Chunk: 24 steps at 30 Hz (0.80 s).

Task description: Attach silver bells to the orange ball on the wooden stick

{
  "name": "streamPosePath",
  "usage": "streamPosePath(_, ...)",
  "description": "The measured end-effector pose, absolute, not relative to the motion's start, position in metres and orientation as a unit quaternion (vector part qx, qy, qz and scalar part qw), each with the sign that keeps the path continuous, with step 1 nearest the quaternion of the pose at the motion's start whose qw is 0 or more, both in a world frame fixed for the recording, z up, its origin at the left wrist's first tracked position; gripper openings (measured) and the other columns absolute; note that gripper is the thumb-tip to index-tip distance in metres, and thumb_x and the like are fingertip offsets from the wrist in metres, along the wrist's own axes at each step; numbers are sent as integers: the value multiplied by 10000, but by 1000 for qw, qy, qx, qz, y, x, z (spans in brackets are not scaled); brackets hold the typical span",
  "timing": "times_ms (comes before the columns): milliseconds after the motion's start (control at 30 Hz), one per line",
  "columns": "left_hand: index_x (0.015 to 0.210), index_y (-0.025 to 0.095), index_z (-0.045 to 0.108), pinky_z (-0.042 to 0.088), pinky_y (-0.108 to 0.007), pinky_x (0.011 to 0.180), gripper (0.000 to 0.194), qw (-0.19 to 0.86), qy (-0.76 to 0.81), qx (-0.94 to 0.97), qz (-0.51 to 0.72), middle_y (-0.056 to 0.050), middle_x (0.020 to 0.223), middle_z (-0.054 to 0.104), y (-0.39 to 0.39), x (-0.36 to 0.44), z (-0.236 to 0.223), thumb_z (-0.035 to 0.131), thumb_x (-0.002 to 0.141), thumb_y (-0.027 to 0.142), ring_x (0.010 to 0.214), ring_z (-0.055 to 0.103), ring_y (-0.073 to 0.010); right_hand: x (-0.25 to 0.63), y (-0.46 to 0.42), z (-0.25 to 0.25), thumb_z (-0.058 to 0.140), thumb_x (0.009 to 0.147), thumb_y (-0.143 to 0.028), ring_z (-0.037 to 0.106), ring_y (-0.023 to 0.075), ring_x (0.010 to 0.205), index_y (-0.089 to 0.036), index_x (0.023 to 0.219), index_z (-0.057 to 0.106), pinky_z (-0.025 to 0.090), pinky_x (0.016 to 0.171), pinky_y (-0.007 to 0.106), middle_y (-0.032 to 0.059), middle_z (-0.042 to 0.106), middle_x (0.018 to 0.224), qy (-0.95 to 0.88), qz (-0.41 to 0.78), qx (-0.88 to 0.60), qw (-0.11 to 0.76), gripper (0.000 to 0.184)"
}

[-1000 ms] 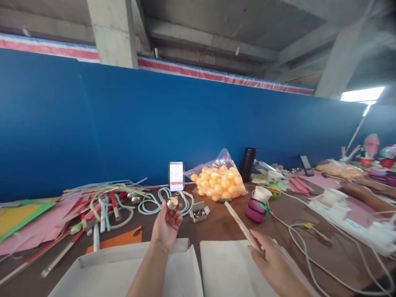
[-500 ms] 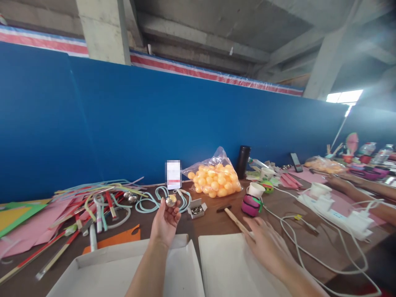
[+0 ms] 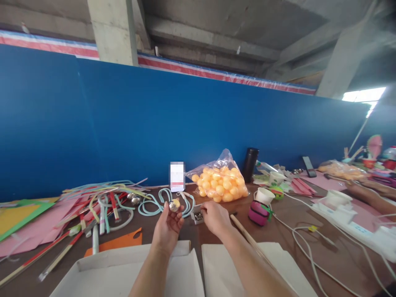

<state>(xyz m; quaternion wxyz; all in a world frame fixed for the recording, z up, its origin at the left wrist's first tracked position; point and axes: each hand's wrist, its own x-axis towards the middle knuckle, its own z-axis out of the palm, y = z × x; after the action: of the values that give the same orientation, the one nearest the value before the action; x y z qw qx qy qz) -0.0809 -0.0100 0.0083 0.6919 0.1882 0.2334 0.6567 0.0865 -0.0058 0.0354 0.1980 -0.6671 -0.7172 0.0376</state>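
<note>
My left hand (image 3: 167, 231) is raised over the tray's far edge, palm up, its fingers curled round a shiny silver ball (image 3: 173, 207). Something yellowish shows just behind that ball. My right hand (image 3: 215, 218) is at a small white open box (image 3: 196, 222) of little metal pieces, fingers bent and pressed together at its right side. Whatever those fingertips hold is hidden. A hammer with a wooden handle (image 3: 246, 233) lies beyond my right forearm, which covers part of it. Below my hands are a shallow white tray (image 3: 102, 266) and a pale sheet (image 3: 213, 264).
A clear bag of orange balls (image 3: 221, 185) leans near the blue partition (image 3: 185, 111). Tubes and sticks (image 3: 113, 206) clutter the left. A purple pouch (image 3: 258, 213), paper cup (image 3: 265, 195), black bottle (image 3: 250, 165) and white cables (image 3: 305, 245) lie right. Another person's arm (image 3: 368, 192) is at far right.
My right hand has moved left from beside the hammer handle to the small box, and its fingers have closed together. My left hand still holds the silver ball. The view has shifted slightly.
</note>
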Motion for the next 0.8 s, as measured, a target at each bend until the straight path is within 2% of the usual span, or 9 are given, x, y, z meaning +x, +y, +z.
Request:
streamPosePath(167, 972, 121, 624, 516, -202, 529, 248, 691, 237, 187, 657, -97, 818, 662, -7, -81, 5, 537, 846, 317, 576, 576, -85, 93, -7, 17, 478, 865, -264, 605, 162, 852, -255, 911, 657, 376, 673, 237, 12, 642, 916, -725, 31, -640, 251, 185)
streamPosePath(433, 1052, 131, 614, 522, -215, 531, 282, 687, 246, 177, 660, -91, 823, 663, -6, -79, 1, 549, 839, 305, 587, 585, -94, 92, 4, 2, 570, 808, -301, 607, 169, 766, -236, 794, 652, 357, 593, 236, 16, 621, 832, -730, 19, -638, 244, 106)
streamPosePath(800, 1057, 143, 614, 514, -209, 532, 304, 692, 241, 161, 661, -82, 817, 660, -2, -78, -1, 572, 824, 332, 576, 577, -86, 91, 10, 3, 467, 853, -226, 613, 177, 759, -217, 781, 606, 364, 584, 247, 29, 616, 855, -734, 7, -637, 237, 157)
